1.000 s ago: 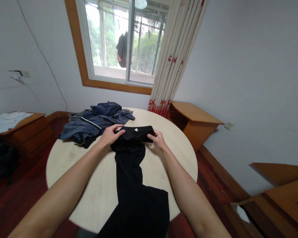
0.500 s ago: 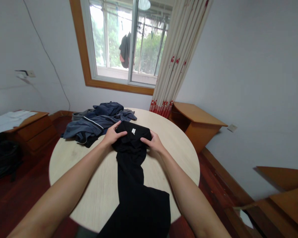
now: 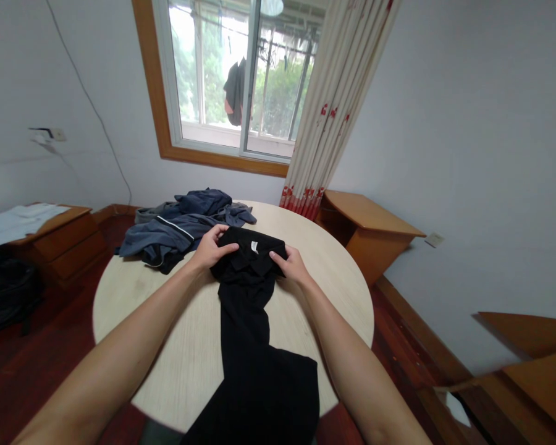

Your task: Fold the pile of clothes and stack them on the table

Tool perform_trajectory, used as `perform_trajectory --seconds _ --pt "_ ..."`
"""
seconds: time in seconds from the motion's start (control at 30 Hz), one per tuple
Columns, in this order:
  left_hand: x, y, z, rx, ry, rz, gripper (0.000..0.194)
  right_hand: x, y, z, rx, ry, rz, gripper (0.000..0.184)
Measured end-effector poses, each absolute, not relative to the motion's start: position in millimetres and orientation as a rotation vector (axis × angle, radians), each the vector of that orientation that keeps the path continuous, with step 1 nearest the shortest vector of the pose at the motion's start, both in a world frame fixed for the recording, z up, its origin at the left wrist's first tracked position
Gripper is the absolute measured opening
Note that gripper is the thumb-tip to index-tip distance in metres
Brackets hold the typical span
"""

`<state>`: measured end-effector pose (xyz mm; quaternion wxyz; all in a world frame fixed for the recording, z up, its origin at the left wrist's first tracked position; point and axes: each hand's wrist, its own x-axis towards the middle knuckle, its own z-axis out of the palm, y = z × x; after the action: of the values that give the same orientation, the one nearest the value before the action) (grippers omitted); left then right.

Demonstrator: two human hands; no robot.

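Note:
A pair of black trousers (image 3: 245, 315) stretches across the round pale table (image 3: 176, 371) and over its near edge, with two legs spreading towards me. My left hand (image 3: 212, 248) grips the waistband's left end, thumb on top and fingers beneath. On the other end of the waistband, my right hand (image 3: 291, 264) is closed the same way. A small white label (image 3: 254, 247) shows on the inside of the waistband between my hands. Beyond my left hand lies a heap of dark blue and grey clothes (image 3: 180, 222), one with a white stripe.
Behind the table, a window (image 3: 241, 80) and a long patterned curtain (image 3: 333, 111) cover the wall. A wooden desk (image 3: 375, 216) stands at the right. To the left are a wooden cabinet (image 3: 74, 247) bearing white cloth and a black bag (image 3: 7, 290) on the floor.
My right hand has shifted slightly to the right, and the waistband is drawn a little wider between my hands. The heap of clothes stays where it was.

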<state>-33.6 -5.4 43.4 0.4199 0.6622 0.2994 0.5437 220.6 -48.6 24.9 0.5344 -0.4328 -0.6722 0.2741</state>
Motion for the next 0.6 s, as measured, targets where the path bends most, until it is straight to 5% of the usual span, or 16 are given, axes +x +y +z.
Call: perform_trajectory --seconds 0.23,0.6 --pt "-34.9 -9.8 50.4 1.91 0.709 1.35 0.07 213.8 -59.6 32.5 -0.944 -1.666 0.663 0.058" --pt "-29.1 -16.0 49.9 1.921 0.824 1.434 0.048 201.7 -64.3 34.9 -1.021 -1.456 0.824 0.047"
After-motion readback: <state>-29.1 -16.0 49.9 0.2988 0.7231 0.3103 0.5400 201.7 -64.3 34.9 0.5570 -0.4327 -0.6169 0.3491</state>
